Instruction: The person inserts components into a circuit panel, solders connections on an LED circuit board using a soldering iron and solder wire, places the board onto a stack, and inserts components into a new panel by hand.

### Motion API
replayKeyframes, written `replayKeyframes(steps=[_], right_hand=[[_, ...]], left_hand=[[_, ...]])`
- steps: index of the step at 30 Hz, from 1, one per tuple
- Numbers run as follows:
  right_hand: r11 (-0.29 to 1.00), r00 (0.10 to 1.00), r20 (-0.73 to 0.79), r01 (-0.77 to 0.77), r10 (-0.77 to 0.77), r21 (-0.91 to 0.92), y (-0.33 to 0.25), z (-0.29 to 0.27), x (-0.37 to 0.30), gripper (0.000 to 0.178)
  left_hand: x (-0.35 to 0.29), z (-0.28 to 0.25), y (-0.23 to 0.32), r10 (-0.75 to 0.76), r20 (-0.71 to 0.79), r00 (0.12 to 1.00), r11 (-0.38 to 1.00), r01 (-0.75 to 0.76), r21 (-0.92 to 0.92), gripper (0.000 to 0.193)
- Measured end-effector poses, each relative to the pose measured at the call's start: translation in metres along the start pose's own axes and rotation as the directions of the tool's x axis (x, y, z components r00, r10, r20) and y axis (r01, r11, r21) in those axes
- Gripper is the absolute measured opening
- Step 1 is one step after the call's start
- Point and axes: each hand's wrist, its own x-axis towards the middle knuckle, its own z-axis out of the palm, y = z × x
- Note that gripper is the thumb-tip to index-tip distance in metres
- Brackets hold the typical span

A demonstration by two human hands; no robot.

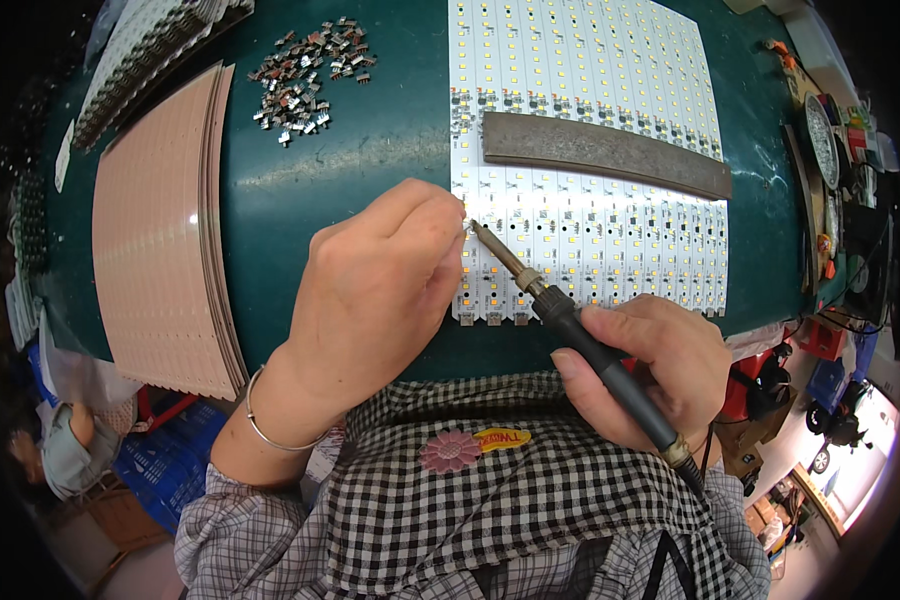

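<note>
Soldering iron [592,347] is being gripped by the right hand [660,365], tip being held at the light board [625,250] just beside the left hand [382,275], which is being pinched closed, can't tell on what.

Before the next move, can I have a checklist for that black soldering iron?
1. Black-handled soldering iron held in right hand: ok.
2. Pointed metal tip over white rectangular LED panel: ok.
3. Bare left hand well clear of tip: not ok, fingers very near.
4. Long, flat grey bar lying across panel: ok.
5. Small silvery parts piled away from iron: ok.
6. Tip hot: cannot tell.
</note>
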Motion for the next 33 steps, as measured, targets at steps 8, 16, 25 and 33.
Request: replayKeyframes(steps=[8, 16, 25, 33], right_hand=[[1.0, 1.0, 0.018, -0.003, 0.003, -0.001, -0.002, -0.001, 0.001, 0.027], [0.988, 0.987, -0.122, -0.093, 0.108, 0.121, 0.012, -0.013, -0.011, 0.034], [0.928, 0.588, -0.802, -0.347, 0.104, -0.134, 0.065, -0.092, -0.017, 0.025], [0.588, 0.766, -0.635, -0.469, -0.099, -0.658, 0.21, -0.202, -0.053, 0.03]], left_hand=[[0.002, -0.005, 0.003, 0.01, 0.093, 0.996, 0.994, -0.02, 0.112, 0.011], [-0.003, -0.009, 0.006, -0.094, 0.068, 0.993, 0.994, 0.097, -0.05, 0.011], [0.005, -0.01, 0.014, -0.063, 0.072, 0.995, 0.995, 0.068, -0.077, 0.011], [0.002, -0.01, 0.024, -0.116, 0.06, 0.991, 0.989, 0.121, -0.088, 0.008]])
